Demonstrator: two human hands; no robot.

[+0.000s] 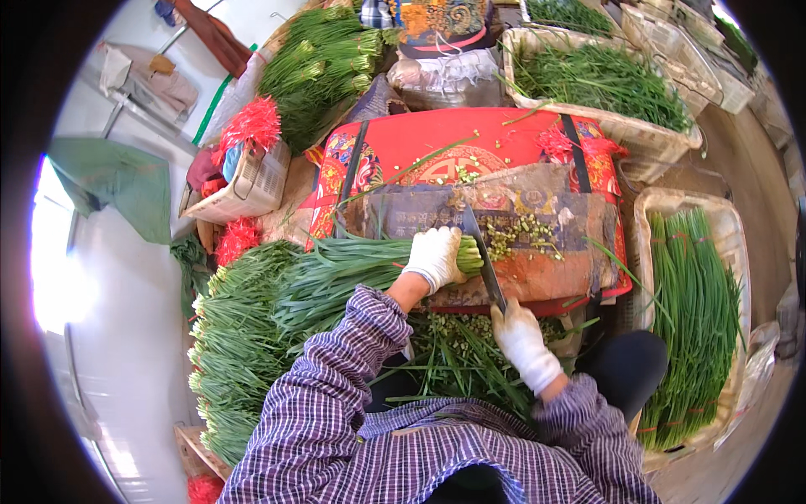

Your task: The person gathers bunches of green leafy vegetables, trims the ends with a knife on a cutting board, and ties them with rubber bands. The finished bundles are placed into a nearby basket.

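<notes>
My left hand (436,258), in a white glove, is closed around a bundle of long green leafy stalks (352,255), close to its pale cut ends. The stalks lie over a worn printed sheet (403,211) on a red patterned case (403,142). In my right hand (519,334), also gloved, is the handle of a long knife (486,264). Its blade stands right beside the stalk ends, tip pointing away from me. Small chopped stalk pieces (519,233) are scattered on the sheet, to the right of the blade.
A large stack of green bundles (239,353) lies at my left. At right, a plastic crate (740,252) holds tied bundles. Another crate (630,116) of loose greens stands behind it. A small basket (267,179) with red twine is at upper left. Trimmings (466,365) lie below the case.
</notes>
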